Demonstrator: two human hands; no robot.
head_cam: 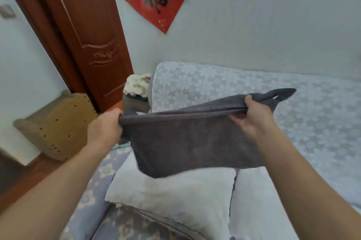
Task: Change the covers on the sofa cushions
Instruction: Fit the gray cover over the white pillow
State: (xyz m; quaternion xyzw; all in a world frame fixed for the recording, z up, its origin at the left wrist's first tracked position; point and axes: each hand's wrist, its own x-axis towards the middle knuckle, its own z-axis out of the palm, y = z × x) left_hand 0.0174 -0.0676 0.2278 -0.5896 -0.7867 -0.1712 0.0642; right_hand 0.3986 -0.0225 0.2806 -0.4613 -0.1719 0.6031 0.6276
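**Grey cover held taut above bare cushions**

A dark grey cushion cover (187,142), soft and towel-napped, hangs stretched between two hands above a sofa. The left hand (104,129) grips one top corner in a closed fist; the right hand (252,117) pinches the upper edge, a zip-pull corner flopping beyond it. Below the hands lie two plain white cushion inners (172,198), plump and square. The next step likely means finding the opening, spreading it wide and feeding one inner in corner-first. A white floral lace throw (263,91) drapes the sofa back behind the right hand.
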